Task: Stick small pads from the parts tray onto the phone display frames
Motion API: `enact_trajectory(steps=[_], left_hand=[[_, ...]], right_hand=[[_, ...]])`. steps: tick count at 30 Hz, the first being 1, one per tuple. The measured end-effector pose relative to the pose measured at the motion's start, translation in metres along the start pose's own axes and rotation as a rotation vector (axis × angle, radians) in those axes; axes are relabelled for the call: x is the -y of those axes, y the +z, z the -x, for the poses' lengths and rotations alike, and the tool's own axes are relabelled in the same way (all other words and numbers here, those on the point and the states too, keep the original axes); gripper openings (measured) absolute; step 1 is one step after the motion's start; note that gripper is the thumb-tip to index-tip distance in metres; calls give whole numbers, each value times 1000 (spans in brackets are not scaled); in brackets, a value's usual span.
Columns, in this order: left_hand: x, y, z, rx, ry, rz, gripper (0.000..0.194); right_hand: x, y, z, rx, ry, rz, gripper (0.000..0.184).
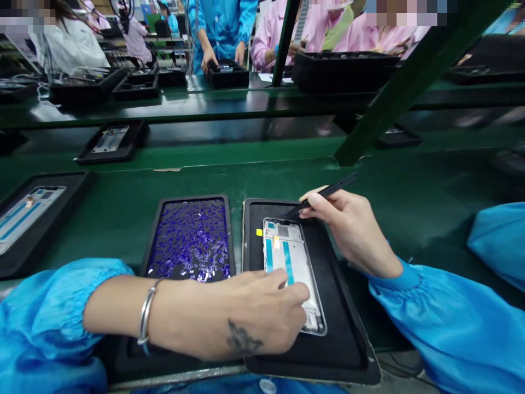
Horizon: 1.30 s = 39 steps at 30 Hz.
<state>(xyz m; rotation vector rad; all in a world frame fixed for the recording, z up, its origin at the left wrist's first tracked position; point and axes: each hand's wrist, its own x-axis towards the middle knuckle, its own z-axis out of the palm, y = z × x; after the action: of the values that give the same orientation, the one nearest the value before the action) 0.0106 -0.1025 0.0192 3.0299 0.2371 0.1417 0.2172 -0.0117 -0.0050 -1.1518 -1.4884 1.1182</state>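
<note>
My right hand [348, 221] pinches a pair of black tweezers [324, 196], tips pointing left and down by the frame's top end. Below them a silver phone frame [297, 257] with blue strips lies in a black tray [344, 334]. My left hand [262, 312] reaches across the frame's lower part, fingers curled; the fingertips are hidden, so what they grip cannot be made out. A yellow tab [259, 232] sticks out at the frame's upper left. Left of it, a black tray [153, 232] holds many small, shiny purple-blue pieces [188, 235], partly behind my left forearm.
Another phone frame [30, 213] lies in a black tray [68, 219] at the left. Farther back sits a tray with a frame [110, 139]. A green post [385, 104] slants up at the right. Across the bench, a co-worker in blue [223, 27] has hands at a black box [227, 75].
</note>
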Motion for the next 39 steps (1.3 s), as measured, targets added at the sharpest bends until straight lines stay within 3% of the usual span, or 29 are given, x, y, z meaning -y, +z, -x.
enact_trajectory(steps=[4, 9, 19, 31, 36, 39], left_hand=[[1, -17, 7, -15, -47, 28, 22], [1, -10, 8, -52, -112, 90, 17], [-1, -4, 14, -134, -100, 172, 10], [-2, 3, 16, -176, -100, 232, 12], [-3, 3, 14, -154, -109, 193, 12], [-2, 0, 14, -130, -106, 189, 13]], right_hand=[[-6, 1, 0, 65, -118, 249, 27], [-12, 4, 1, 138, -241, 407, 22], [-16, 5, 0, 228, -298, 487, 19], [-14, 6, 1, 246, -312, 559, 21], [-15, 7, 4, 242, -437, 636, 18], [-16, 6, 5, 213, -430, 616, 17]])
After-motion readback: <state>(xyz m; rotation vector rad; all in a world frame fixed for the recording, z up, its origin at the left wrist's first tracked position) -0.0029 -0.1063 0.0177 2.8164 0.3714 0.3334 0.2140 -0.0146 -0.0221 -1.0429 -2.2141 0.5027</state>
